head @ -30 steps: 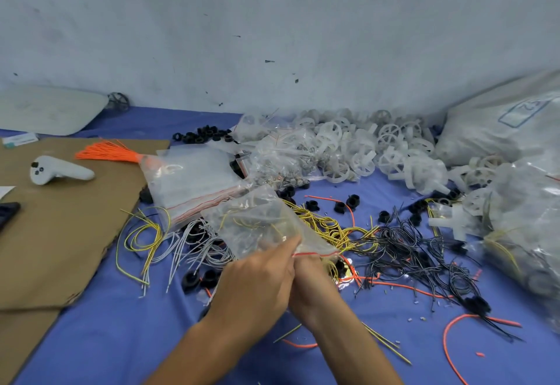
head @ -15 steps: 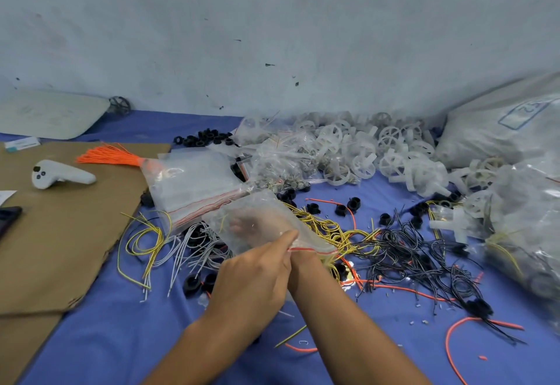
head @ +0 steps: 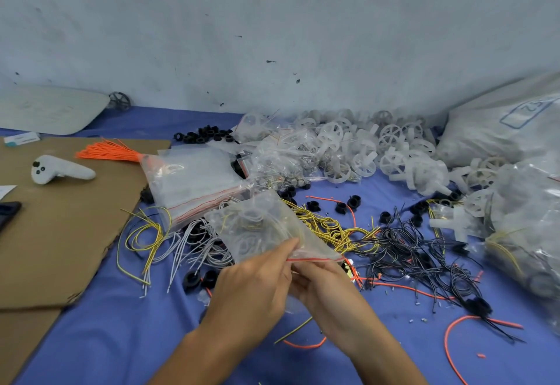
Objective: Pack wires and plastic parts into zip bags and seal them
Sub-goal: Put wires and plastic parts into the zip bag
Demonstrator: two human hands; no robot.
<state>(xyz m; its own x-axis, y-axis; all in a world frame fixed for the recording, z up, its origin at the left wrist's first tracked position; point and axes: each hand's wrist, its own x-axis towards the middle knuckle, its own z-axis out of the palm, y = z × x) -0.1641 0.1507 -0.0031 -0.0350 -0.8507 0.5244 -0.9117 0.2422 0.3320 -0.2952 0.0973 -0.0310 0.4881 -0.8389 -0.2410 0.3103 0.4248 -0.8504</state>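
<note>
At the red-striped mouth of the zip bag [head: 257,227], both hands pinch the plastic. The left hand [head: 254,290] has its thumb tip on top of the strip. The right hand [head: 330,287] curls its fingers under the strip and is partly covered by the left. The bag tilts up and away from them above the blue cloth [head: 121,339], and the pale and yellow wires coiled inside look hazy through the plastic.

Just behind the bag lies a tangle of yellow wires [head: 324,227], and to its right a spread of black wires [head: 403,245]. To its left are grey-white wires [head: 194,242] and black rings [head: 197,278]. Behind it and to the left, a stack of flat zip bags [head: 194,178] touches an orange wire bundle [head: 106,153] on cardboard [head: 60,233]. Farther behind the bag, white plastic wheels [head: 363,148] pile against the wall. Far right of it, filled bags [head: 527,218] are cut off by the frame edge.
</note>
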